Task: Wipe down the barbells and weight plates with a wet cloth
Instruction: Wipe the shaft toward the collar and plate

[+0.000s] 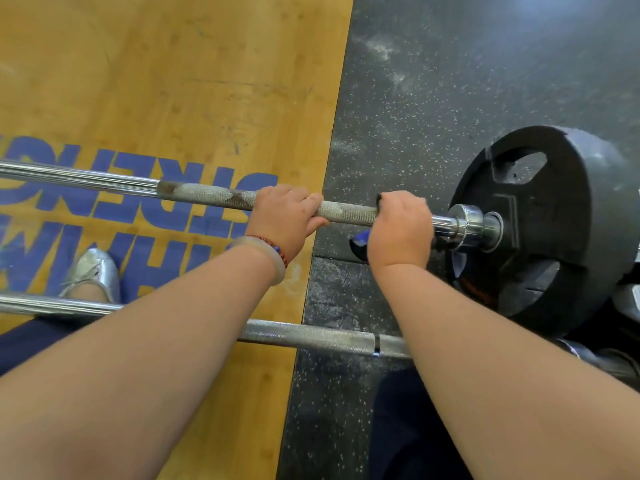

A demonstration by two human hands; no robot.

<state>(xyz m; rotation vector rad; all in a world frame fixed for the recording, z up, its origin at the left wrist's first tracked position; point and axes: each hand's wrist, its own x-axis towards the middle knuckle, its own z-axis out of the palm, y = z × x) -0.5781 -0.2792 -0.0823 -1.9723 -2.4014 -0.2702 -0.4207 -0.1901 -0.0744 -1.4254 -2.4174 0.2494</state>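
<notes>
Head view: wiping the bar [349, 214] is the step in hand. The left hand [285, 213] curls round the knurled shaft and steadies it. The right hand [401, 226] is wrapped round the shaft near the collar, clamping a cloth [358, 242] whose blue corner hangs below; the fingers probably hide most of it. The plate [554, 237] sits on the sleeve just beyond. Next, I judge, the cloth must slide along the shaft under firm pressure, then over the plate. A second bar [311, 337] lies nearer, untouched.
</notes>
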